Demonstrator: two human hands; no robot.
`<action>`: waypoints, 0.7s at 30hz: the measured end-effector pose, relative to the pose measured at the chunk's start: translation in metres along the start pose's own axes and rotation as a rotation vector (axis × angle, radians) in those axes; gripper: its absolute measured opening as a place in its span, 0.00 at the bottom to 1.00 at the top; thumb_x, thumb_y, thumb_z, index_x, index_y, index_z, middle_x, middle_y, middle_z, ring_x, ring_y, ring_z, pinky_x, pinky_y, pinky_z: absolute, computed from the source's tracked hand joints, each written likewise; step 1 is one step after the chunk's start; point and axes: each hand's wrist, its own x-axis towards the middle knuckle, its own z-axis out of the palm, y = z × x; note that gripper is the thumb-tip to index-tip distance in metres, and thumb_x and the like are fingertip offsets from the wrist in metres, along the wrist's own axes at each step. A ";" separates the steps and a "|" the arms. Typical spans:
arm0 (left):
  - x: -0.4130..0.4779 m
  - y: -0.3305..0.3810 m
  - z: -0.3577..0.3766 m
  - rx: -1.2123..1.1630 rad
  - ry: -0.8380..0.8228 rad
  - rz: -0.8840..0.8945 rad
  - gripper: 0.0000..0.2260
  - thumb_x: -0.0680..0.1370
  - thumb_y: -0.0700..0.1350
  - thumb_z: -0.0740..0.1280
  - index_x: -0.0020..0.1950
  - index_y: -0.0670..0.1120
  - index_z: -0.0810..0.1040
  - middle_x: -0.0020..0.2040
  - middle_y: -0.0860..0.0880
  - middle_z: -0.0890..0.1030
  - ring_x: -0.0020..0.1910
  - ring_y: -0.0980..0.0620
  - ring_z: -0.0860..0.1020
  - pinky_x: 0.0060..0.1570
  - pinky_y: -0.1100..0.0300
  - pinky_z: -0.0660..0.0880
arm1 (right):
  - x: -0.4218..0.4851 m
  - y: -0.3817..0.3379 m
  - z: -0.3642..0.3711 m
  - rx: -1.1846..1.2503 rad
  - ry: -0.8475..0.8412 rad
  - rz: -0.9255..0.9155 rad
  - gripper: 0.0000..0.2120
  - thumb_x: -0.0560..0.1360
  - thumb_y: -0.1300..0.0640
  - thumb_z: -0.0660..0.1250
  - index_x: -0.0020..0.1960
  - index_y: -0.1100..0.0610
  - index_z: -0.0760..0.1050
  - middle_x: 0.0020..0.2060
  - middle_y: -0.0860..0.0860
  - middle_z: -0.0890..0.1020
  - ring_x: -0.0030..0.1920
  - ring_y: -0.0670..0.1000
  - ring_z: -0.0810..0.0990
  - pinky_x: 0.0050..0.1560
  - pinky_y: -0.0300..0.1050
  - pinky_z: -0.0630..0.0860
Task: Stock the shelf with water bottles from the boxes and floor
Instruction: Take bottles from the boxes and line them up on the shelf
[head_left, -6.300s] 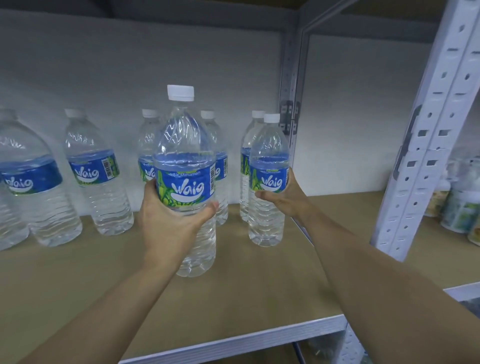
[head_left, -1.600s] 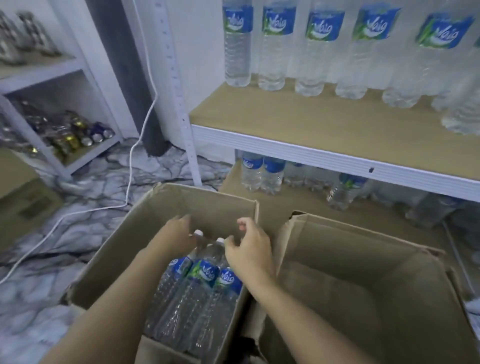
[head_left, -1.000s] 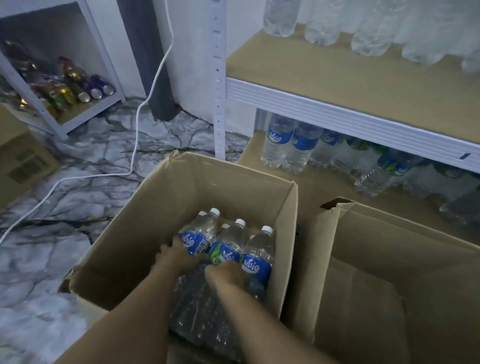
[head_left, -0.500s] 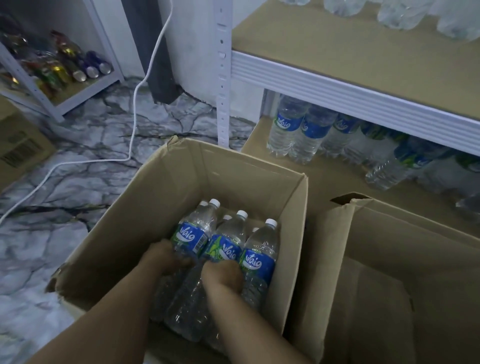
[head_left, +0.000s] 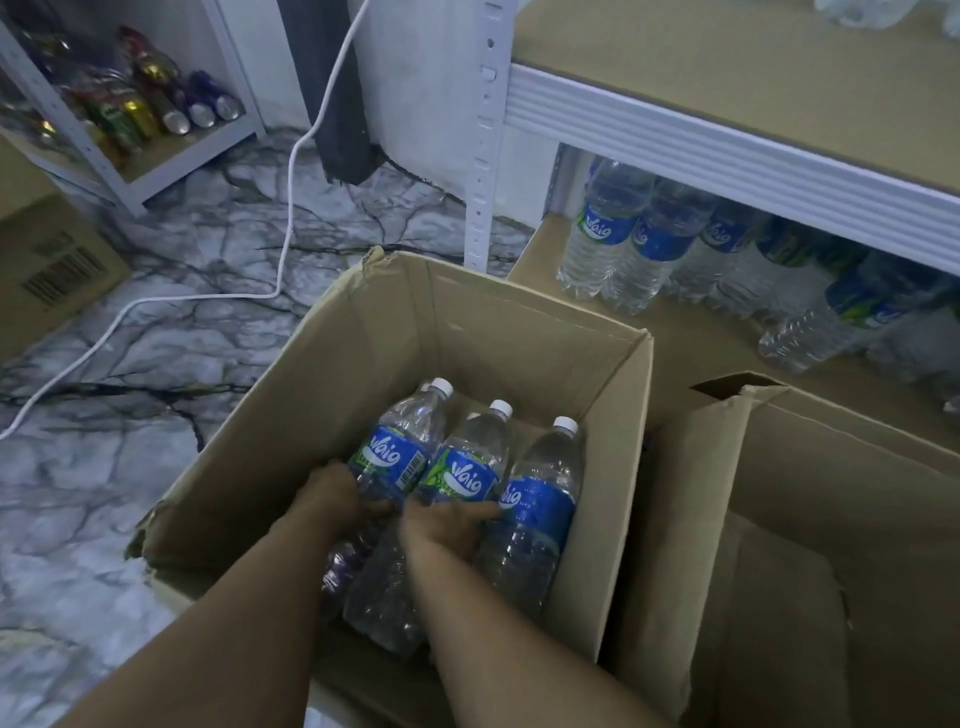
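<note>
An open cardboard box (head_left: 374, 332) on the floor holds three visible water bottles with blue labels and white caps, leaning toward its far wall. My left hand (head_left: 332, 493) grips the left bottle (head_left: 400, 447) around its body below the label. My right hand (head_left: 441, 525) curls round the middle bottle (head_left: 467, 467), just under its label. The right bottle (head_left: 540, 499) stands untouched against the box's right wall. A wooden shelf (head_left: 727, 78) with a white metal edge runs across the upper right; only bottle bases show at its top edge.
A second, empty cardboard box (head_left: 810, 519) sits right of the first. Several bottles (head_left: 644, 239) stand on the lowest shelf board. A white cable (head_left: 280, 249) trails over the marble floor. A low rack with cans (head_left: 156, 109) and a carton (head_left: 47, 260) stand at left.
Earlier I held bottles on the shelf; since then I turned down to the box. Over the last second both hands closed around two bottles, which have risen slightly.
</note>
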 end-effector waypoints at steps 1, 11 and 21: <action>0.000 0.001 0.000 0.002 0.003 0.002 0.42 0.64 0.60 0.78 0.67 0.36 0.70 0.66 0.39 0.76 0.64 0.44 0.76 0.60 0.57 0.72 | 0.002 0.005 -0.002 0.024 -0.011 -0.007 0.40 0.70 0.44 0.74 0.69 0.58 0.52 0.61 0.57 0.77 0.58 0.59 0.79 0.54 0.46 0.75; 0.011 0.002 0.002 -0.114 -0.014 -0.052 0.54 0.61 0.57 0.81 0.74 0.36 0.55 0.72 0.38 0.67 0.70 0.41 0.68 0.67 0.53 0.68 | 0.003 0.001 -0.030 -0.040 -0.206 -0.011 0.51 0.71 0.44 0.74 0.79 0.58 0.44 0.71 0.57 0.70 0.68 0.57 0.73 0.62 0.46 0.72; 0.014 0.005 0.004 -0.154 0.036 -0.022 0.32 0.57 0.58 0.82 0.54 0.41 0.83 0.51 0.44 0.84 0.50 0.48 0.82 0.47 0.62 0.77 | 0.026 0.018 -0.015 0.155 -0.280 -0.002 0.59 0.65 0.47 0.80 0.80 0.55 0.42 0.73 0.56 0.67 0.70 0.58 0.70 0.68 0.52 0.68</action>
